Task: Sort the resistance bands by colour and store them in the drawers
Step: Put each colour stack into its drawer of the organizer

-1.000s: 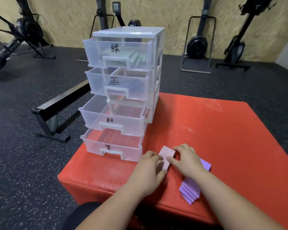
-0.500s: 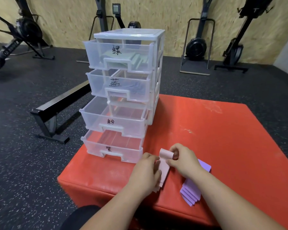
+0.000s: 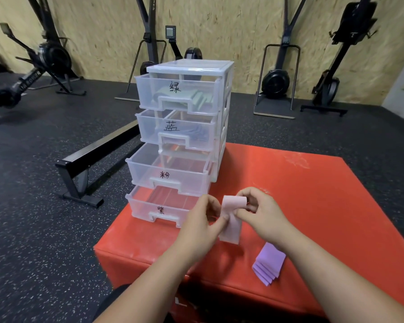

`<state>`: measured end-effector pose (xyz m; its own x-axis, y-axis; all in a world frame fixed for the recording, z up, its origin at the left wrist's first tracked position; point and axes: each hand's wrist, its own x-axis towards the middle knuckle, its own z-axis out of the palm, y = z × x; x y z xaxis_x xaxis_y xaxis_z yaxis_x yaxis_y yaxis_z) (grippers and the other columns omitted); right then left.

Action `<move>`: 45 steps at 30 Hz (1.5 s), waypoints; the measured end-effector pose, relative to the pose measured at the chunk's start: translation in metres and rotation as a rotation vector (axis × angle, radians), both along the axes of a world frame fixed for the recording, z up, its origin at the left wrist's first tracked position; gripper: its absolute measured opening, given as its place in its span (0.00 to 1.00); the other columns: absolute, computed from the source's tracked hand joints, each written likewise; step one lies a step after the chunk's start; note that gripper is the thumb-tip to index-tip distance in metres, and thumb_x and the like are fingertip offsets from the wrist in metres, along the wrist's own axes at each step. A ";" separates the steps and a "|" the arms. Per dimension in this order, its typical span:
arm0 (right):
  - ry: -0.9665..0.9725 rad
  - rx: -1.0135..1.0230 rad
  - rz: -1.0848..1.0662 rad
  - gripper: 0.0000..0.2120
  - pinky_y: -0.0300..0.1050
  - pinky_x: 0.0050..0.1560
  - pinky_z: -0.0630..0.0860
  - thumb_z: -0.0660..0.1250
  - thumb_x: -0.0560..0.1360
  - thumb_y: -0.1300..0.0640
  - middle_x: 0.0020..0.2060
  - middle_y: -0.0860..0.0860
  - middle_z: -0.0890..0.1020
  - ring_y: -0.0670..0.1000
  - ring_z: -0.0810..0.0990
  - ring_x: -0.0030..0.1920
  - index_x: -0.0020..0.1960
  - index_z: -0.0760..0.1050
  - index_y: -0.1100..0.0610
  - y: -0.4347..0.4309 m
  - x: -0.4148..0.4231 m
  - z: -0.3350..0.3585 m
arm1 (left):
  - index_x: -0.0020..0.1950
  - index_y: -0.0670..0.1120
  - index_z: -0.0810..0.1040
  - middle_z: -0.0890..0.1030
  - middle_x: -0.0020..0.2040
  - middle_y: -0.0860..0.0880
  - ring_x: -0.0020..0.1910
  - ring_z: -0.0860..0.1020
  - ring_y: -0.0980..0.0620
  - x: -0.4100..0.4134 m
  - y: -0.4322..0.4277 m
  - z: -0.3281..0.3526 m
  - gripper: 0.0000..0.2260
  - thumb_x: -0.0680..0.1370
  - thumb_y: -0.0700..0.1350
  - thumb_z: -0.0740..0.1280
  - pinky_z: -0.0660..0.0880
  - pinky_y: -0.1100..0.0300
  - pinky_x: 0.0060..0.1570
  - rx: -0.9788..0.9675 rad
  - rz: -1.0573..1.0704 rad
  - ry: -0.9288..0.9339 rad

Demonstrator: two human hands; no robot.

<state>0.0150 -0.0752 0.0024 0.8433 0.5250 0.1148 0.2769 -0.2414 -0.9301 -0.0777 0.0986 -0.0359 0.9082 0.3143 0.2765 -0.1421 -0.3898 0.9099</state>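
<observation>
Head view: gripping a pink resistance band two-handed.
Pinches its middle with left hand, curls right hand fingers round the looped top end; holds it over the red box, just in front of the clear four-drawer unit, with folded purple bands lying beside the right forearm.

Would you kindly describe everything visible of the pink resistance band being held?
The pink resistance band is a pale, flat, thin strip that looks like matte rubber. Its upper end is curled over into a small loop; the rest hangs down roughly upright. The left hand pinches its left edge and the right hand pinches it at the loop. It is over the red padded box; whether its lower end touches that cannot be told.
</observation>
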 end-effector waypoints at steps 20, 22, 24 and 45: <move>-0.022 0.118 0.129 0.08 0.44 0.55 0.81 0.70 0.81 0.61 0.52 0.49 0.88 0.49 0.87 0.54 0.59 0.82 0.54 0.077 -0.026 0.068 | 0.44 0.50 0.70 0.85 0.43 0.38 0.42 0.87 0.41 -0.020 0.052 0.055 0.18 0.74 0.54 0.78 0.81 0.34 0.54 -0.404 0.296 -0.188; -0.081 0.031 0.164 0.09 0.44 0.56 0.81 0.70 0.82 0.60 0.52 0.47 0.88 0.48 0.86 0.55 0.60 0.82 0.53 0.091 -0.014 0.085 | 0.47 0.47 0.72 0.86 0.43 0.44 0.43 0.87 0.47 -0.022 0.066 0.049 0.19 0.75 0.59 0.76 0.81 0.37 0.54 -0.343 0.368 -0.162; -0.155 -0.095 0.183 0.09 0.45 0.50 0.82 0.69 0.82 0.58 0.51 0.45 0.88 0.49 0.87 0.52 0.60 0.82 0.51 0.107 0.004 0.103 | 0.48 0.48 0.75 0.85 0.43 0.50 0.45 0.84 0.53 -0.025 0.080 0.040 0.15 0.77 0.56 0.76 0.80 0.46 0.53 -0.232 0.449 -0.132; -0.523 -0.937 0.446 0.04 0.48 0.48 0.79 0.67 0.80 0.49 0.42 0.44 0.81 0.51 0.81 0.44 0.47 0.78 0.44 0.249 0.094 0.075 | 0.65 0.55 0.74 0.75 0.60 0.53 0.66 0.74 0.42 -0.020 0.130 -0.031 0.20 0.75 0.60 0.69 0.72 0.42 0.68 0.273 0.698 -0.014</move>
<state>0.1092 0.1738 0.0770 0.5269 0.8271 -0.1959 0.8081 -0.5589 -0.1861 -0.0977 0.2284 -0.0664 0.5184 0.7350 0.4370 0.2107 -0.6051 0.7678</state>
